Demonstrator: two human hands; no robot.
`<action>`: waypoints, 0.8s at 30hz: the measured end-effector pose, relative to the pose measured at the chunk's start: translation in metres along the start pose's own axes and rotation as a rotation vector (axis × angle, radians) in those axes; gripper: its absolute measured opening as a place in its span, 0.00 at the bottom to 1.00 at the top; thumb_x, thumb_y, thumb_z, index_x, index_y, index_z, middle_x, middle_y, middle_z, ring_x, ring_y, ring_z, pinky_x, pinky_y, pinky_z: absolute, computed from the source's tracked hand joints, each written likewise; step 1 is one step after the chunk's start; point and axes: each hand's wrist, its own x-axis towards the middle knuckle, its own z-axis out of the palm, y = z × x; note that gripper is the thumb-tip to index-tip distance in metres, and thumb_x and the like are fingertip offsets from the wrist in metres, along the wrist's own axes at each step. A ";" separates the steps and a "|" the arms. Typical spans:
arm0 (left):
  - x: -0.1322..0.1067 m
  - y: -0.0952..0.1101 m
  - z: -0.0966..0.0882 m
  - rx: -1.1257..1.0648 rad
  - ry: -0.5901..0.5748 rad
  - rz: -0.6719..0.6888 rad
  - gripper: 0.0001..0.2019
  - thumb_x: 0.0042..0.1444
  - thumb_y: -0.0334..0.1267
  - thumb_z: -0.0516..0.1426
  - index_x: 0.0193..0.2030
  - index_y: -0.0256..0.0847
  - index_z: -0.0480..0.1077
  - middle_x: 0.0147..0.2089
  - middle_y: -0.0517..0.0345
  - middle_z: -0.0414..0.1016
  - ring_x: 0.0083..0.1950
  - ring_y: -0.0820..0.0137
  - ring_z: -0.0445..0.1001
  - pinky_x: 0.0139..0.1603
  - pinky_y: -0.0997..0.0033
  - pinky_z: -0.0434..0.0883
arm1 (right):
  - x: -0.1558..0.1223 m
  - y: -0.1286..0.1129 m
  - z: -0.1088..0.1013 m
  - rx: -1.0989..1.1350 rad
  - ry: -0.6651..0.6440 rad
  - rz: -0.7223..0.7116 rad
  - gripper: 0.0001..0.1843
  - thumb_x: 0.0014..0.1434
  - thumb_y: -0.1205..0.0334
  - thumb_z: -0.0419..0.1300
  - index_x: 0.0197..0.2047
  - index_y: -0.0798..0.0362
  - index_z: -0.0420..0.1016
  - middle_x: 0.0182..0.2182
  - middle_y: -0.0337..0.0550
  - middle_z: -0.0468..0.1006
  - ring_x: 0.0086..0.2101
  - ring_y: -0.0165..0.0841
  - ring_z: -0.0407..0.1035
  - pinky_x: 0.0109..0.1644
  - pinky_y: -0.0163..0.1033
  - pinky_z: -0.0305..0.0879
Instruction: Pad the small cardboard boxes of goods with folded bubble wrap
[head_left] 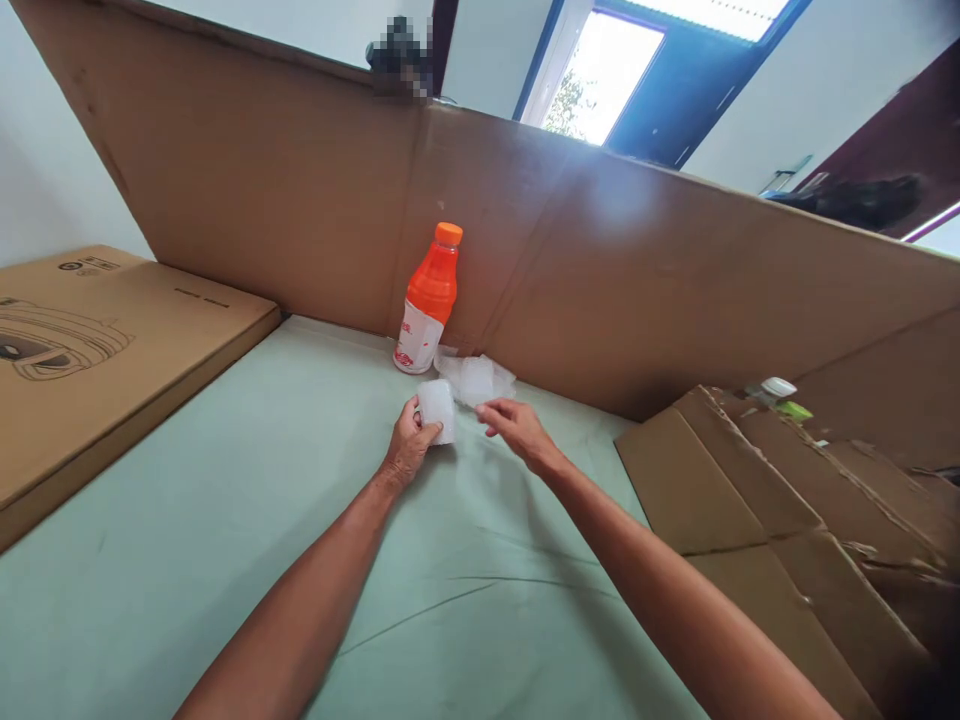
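My left hand (pixel 409 437) is closed around a small white bundle (pixel 436 410) that looks like bubble wrap, holding it just above the green cloth. Whatever the bundle may contain is hidden. To its right, my right hand (pixel 516 427) has its fingers curled and pinched together; what they hold, if anything, is too small to tell. Right behind both hands lies a crumpled heap of translucent white wrap (pixel 478 378). An orange-capped bottle (pixel 429 300) with orange contents and a white label stands upright behind the bundle.
A cardboard wall (pixel 300 200) rises along the back of the green-covered surface (pixel 187 560). At left lies a flat printed carton (pixel 150 340). Cardboard boxes (pixel 720 480) stand at right, with a bottle's white cap (pixel 778 387) showing above them.
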 end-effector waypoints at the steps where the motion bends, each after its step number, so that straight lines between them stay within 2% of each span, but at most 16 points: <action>1: -0.001 0.001 0.001 -0.001 -0.010 0.000 0.40 0.39 0.37 0.67 0.61 0.34 0.63 0.41 0.54 0.80 0.39 0.67 0.77 0.41 0.71 0.71 | -0.007 -0.001 0.009 0.018 -0.040 -0.012 0.14 0.56 0.51 0.63 0.33 0.54 0.78 0.28 0.39 0.78 0.28 0.30 0.72 0.32 0.33 0.66; 3: -0.004 0.004 0.002 -0.006 -0.030 0.000 0.39 0.38 0.37 0.69 0.60 0.34 0.65 0.41 0.53 0.81 0.39 0.66 0.77 0.41 0.71 0.71 | -0.013 -0.004 0.024 0.048 -0.080 -0.027 0.11 0.52 0.54 0.66 0.32 0.54 0.78 0.26 0.38 0.78 0.27 0.30 0.71 0.30 0.32 0.66; 5: -0.006 0.006 0.002 -0.018 -0.038 -0.004 0.39 0.40 0.40 0.69 0.61 0.34 0.65 0.41 0.52 0.80 0.39 0.65 0.78 0.39 0.70 0.72 | -0.009 -0.010 0.029 0.071 -0.073 -0.032 0.08 0.50 0.58 0.65 0.29 0.54 0.76 0.23 0.36 0.76 0.24 0.28 0.69 0.29 0.32 0.66; 10: -0.002 0.004 -0.001 -0.063 0.012 -0.020 0.39 0.47 0.49 0.65 0.63 0.34 0.60 0.44 0.47 0.79 0.38 0.64 0.80 0.39 0.66 0.73 | 0.035 -0.028 0.013 0.088 0.072 -0.025 0.05 0.53 0.61 0.60 0.29 0.53 0.72 0.23 0.36 0.76 0.23 0.27 0.68 0.28 0.31 0.64; 13: 0.000 0.001 -0.004 -0.076 0.037 -0.028 0.38 0.48 0.50 0.65 0.63 0.35 0.60 0.43 0.47 0.79 0.39 0.65 0.80 0.40 0.67 0.73 | 0.064 -0.038 0.003 0.060 0.130 0.012 0.07 0.56 0.60 0.61 0.28 0.54 0.73 0.25 0.40 0.78 0.22 0.26 0.68 0.26 0.31 0.61; 16: 0.000 0.001 -0.004 -0.070 0.042 -0.035 0.37 0.46 0.48 0.65 0.61 0.35 0.61 0.41 0.49 0.79 0.38 0.65 0.80 0.39 0.67 0.73 | 0.075 -0.043 -0.003 0.028 0.152 0.041 0.10 0.58 0.59 0.61 0.28 0.55 0.74 0.27 0.43 0.80 0.21 0.26 0.67 0.26 0.31 0.59; 18: 0.000 0.003 -0.003 -0.059 0.043 -0.039 0.36 0.45 0.48 0.66 0.59 0.35 0.63 0.40 0.49 0.80 0.37 0.65 0.80 0.38 0.67 0.73 | 0.065 -0.046 -0.009 0.018 0.155 0.031 0.09 0.59 0.61 0.60 0.29 0.55 0.75 0.28 0.44 0.81 0.21 0.26 0.67 0.26 0.31 0.60; 20: 0.000 0.004 -0.003 -0.041 0.047 -0.041 0.34 0.43 0.47 0.66 0.56 0.35 0.65 0.39 0.50 0.80 0.36 0.65 0.80 0.38 0.66 0.73 | 0.042 -0.048 -0.018 0.017 0.132 0.015 0.07 0.58 0.64 0.59 0.31 0.55 0.76 0.29 0.44 0.81 0.22 0.26 0.68 0.26 0.31 0.60; 24: -0.004 0.010 -0.003 0.017 0.047 -0.049 0.31 0.40 0.46 0.66 0.51 0.36 0.68 0.36 0.52 0.79 0.35 0.65 0.80 0.38 0.65 0.73 | -0.034 -0.052 -0.053 0.018 0.071 0.008 0.04 0.54 0.65 0.60 0.31 0.54 0.77 0.28 0.41 0.81 0.25 0.28 0.71 0.26 0.31 0.62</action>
